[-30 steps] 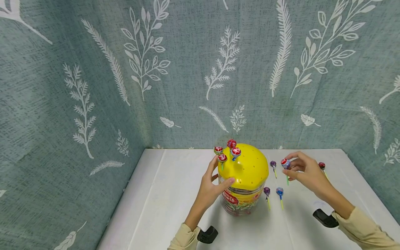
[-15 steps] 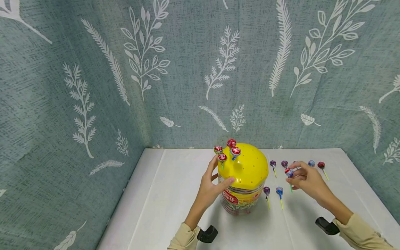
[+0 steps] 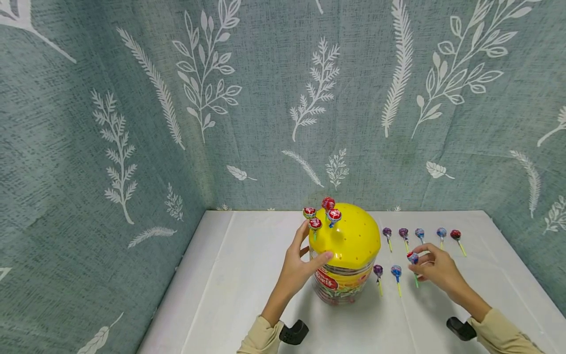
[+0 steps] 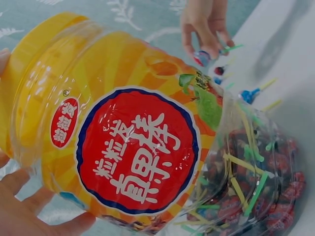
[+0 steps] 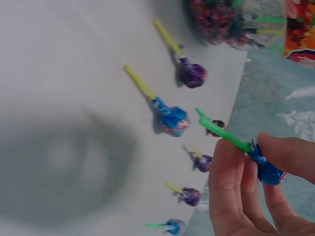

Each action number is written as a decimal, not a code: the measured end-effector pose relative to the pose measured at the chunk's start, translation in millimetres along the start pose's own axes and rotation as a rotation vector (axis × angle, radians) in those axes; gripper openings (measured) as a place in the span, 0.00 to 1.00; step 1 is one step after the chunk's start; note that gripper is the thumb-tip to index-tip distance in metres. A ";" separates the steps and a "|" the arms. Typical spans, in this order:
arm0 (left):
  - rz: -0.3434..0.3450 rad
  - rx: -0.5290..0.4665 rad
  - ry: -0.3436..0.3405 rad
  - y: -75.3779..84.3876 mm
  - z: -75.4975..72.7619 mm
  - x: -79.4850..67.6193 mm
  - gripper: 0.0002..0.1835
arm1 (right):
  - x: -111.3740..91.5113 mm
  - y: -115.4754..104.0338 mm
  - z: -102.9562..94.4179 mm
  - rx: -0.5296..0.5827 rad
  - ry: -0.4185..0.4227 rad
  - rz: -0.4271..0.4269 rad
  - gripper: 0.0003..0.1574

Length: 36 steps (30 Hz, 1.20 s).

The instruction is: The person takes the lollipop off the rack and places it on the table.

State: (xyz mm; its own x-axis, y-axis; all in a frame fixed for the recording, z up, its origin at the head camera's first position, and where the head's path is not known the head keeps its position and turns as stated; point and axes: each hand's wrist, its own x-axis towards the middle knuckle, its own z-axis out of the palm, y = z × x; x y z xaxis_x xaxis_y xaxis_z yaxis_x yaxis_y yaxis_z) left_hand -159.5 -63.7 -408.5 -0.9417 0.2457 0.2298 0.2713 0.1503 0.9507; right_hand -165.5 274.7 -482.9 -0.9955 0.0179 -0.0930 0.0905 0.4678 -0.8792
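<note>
A clear candy jar (image 3: 342, 284) with a yellow domed lid (image 3: 358, 241) stands on the table; lollipops fill its lower part in the left wrist view. My left hand (image 3: 297, 269) grips it at the upper left, thumb over the lid's front edge. Several red-topped lollipops (image 3: 334, 216) stand upright in the lid's left side. To the right of the jar, my right hand (image 3: 439, 269) pinches a blue-wrapped lollipop (image 5: 269, 172) between thumb and fingers. Its green stick (image 5: 221, 130) points downward in the head view, above the white table.
A purple lollipop (image 3: 378, 271) and a blue lollipop (image 3: 396, 272) lie just right of the jar. Behind them runs a row of several more, ending in a dark red lollipop (image 3: 456, 235). A leaf-patterned cloth (image 3: 265, 98) hangs along the table's back edge.
My right hand has come nearer the front and slightly right, carrying the lollipop away from the back row, which is now uncovered. The left hand and jar keep their place.
</note>
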 end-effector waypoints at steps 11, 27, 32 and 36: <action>-0.007 0.004 -0.003 1.1 0.3 0.6 0.46 | 8.7 23.8 4.9 -0.056 0.034 0.052 0.27; 0.025 0.037 0.005 -35.4 5.3 8.0 0.45 | 22.7 57.9 15.7 -0.219 0.067 0.134 0.23; 0.026 0.050 0.020 -34.7 5.7 8.2 0.45 | 23.4 61.2 20.9 -0.268 0.083 0.092 0.22; 0.027 0.047 0.026 -35.4 6.2 8.7 0.45 | 23.3 59.1 21.7 -0.290 0.079 0.080 0.22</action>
State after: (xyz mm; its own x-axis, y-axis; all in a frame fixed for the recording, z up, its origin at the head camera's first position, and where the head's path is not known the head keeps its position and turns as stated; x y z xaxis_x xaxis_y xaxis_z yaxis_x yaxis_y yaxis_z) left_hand -176.0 -60.9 -441.4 -0.9386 0.2257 0.2609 0.3050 0.1894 0.9333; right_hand -182.7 283.6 -547.2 -0.9857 0.1284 -0.1096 0.1682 0.6945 -0.6996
